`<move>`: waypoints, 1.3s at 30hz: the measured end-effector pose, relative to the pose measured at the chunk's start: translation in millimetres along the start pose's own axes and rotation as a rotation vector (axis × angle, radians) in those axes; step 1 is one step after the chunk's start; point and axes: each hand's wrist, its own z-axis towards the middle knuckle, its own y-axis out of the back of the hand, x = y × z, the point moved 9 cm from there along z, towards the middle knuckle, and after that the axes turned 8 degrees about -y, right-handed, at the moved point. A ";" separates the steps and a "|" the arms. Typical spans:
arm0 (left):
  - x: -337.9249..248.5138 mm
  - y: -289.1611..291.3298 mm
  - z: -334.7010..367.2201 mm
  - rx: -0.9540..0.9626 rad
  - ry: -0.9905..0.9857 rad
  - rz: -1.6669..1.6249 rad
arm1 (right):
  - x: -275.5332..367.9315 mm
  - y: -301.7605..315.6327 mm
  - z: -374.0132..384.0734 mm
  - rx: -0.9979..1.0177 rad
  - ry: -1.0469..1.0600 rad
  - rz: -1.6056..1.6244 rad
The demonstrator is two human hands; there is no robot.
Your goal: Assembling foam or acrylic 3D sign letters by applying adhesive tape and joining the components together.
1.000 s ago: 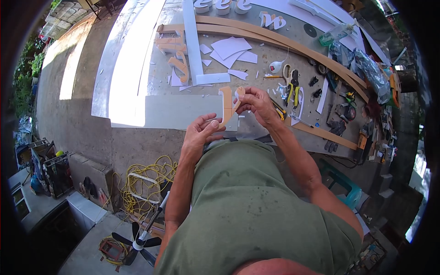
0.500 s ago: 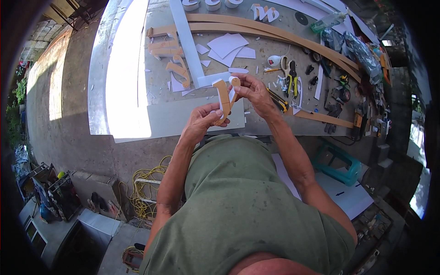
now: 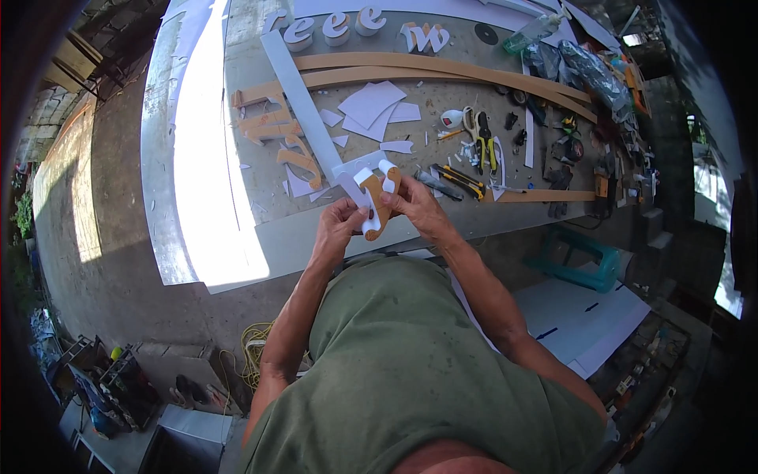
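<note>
Both hands hold one small built-up letter (image 3: 374,197) above the front edge of the workbench. It has brown faces and white parts, and its exact shape is partly covered by fingers. My left hand (image 3: 338,231) pinches it at the lower left, where a flat white strip (image 3: 350,188) slants up beside the fingertips. Whether this strip is joined to the letter I cannot tell. On the other side, my right hand (image 3: 422,209) grips the upper right part between thumb and fingers. Farther left lie brown letter pieces (image 3: 298,162) on the bench.
Behind the hands, a metal straightedge (image 3: 304,107) and long brown strips (image 3: 442,67) cross the workbench (image 3: 237,182). White offcuts (image 3: 375,107), yellow-handled pliers (image 3: 484,138) and utility knives (image 3: 459,180) lie around. White letters (image 3: 335,30) stand at the back. A teal stool (image 3: 580,257) is at right.
The letter has been turned in my hands, so more of its white parts show. Both hands have come slightly lower in the view, while the bench has shifted and tilted with my head.
</note>
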 end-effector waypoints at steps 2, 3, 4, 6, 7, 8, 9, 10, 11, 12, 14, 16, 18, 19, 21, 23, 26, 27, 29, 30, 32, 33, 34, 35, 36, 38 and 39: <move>-9.1 -4.2 8.0 -0.010 -0.046 -0.018 | 12.4 4.4 -4.2 -0.023 -0.052 0.013; -18.0 -5.7 13.4 -0.021 -0.083 -0.035 | 23.7 6.9 -7.1 -0.025 -0.052 0.013; -26.8 -6.5 19.3 -0.033 -0.120 -0.051 | 45.6 16.2 -13.0 -0.095 0.030 -0.043; -37.7 -4.0 32.6 -0.067 -0.128 -0.091 | 99.3 35.7 -28.2 -0.190 0.186 -0.086; -42.9 -1.0 39.2 -0.093 -0.136 -0.131 | 128.2 50.9 -34.4 -0.222 0.261 -0.073; -46.3 4.4 46.6 -0.106 -0.190 -0.099 | 147.1 75.5 -31.9 -0.248 0.298 -0.062; -47.4 5.2 52.5 -0.108 -0.192 -0.091 | 173.2 95.5 -29.9 -0.283 0.347 -0.099; -50.4 7.0 57.9 -0.132 -0.203 -0.076 | 197.0 114.7 -26.0 -0.302 0.409 -0.057; -55.0 7.1 63.3 -0.152 -0.215 -0.058 | 209.5 148.6 -12.7 -0.347 0.425 -0.075; -58.2 4.1 69.4 -0.150 -0.217 -0.048 | 218.7 186.9 4.0 -0.394 0.440 -0.091; -60.6 -2.7 80.4 -0.155 -0.184 -0.016 | 224.5 253.4 42.2 -0.501 0.384 -0.145; -66.6 -15.8 93.8 -0.144 -0.189 0.009 | 219.2 321.9 86.6 -0.520 0.358 -0.145; -75.3 -28.4 107.4 -0.127 -0.194 0.053 | 219.6 354.6 128.1 -0.529 0.327 -0.141; -77.9 -31.7 116.9 -0.130 -0.191 0.069 | 216.8 367.1 145.4 -0.551 0.278 -0.145; -91.9 -46.1 139.9 -0.098 -0.205 0.092 | 217.7 382.2 178.8 -0.565 0.220 -0.136; -98.4 -53.8 165.0 -0.110 -0.179 0.104 | 210.5 393.7 213.7 -0.626 0.090 -0.244; -109.2 -71.4 203.5 -0.052 -0.167 0.112 | 205.0 402.3 252.9 -0.609 0.061 -0.240; -111.3 -78.3 215.3 -0.043 -0.150 0.116 | 202.0 413.5 262.8 -0.608 0.052 -0.272; -109.6 -91.3 241.6 -0.029 -0.120 0.050 | 189.5 438.0 282.9 -0.598 0.029 -0.263; -106.5 -96.2 255.6 -0.007 -0.098 0.062 | 189.5 448.6 287.7 -0.643 0.056 -0.388; -102.1 -90.0 273.0 -0.038 -0.086 0.080 | 194.8 415.5 295.8 -0.679 0.008 -0.740; -101.4 -103.4 285.6 -0.004 -0.082 0.083 | 186.3 429.8 292.8 -0.702 -0.011 -0.737; -100.6 -118.4 297.9 0.032 -0.081 0.070 | 198.0 442.8 278.0 -0.919 0.124 -0.945; -99.1 -134.5 310.0 0.059 -0.068 0.064 | 209.9 451.1 261.0 -1.132 0.264 -1.158; -98.7 -136.6 315.5 0.047 -0.066 0.105 | 215.6 430.9 247.9 -1.220 0.407 -1.138; -99.4 -136.0 325.7 0.034 -0.072 0.151 | 214.5 392.7 243.9 -0.825 0.315 -0.720; -99.2 -142.2 333.0 0.039 -0.068 0.147 | 207.1 363.1 238.1 -0.463 0.210 -0.316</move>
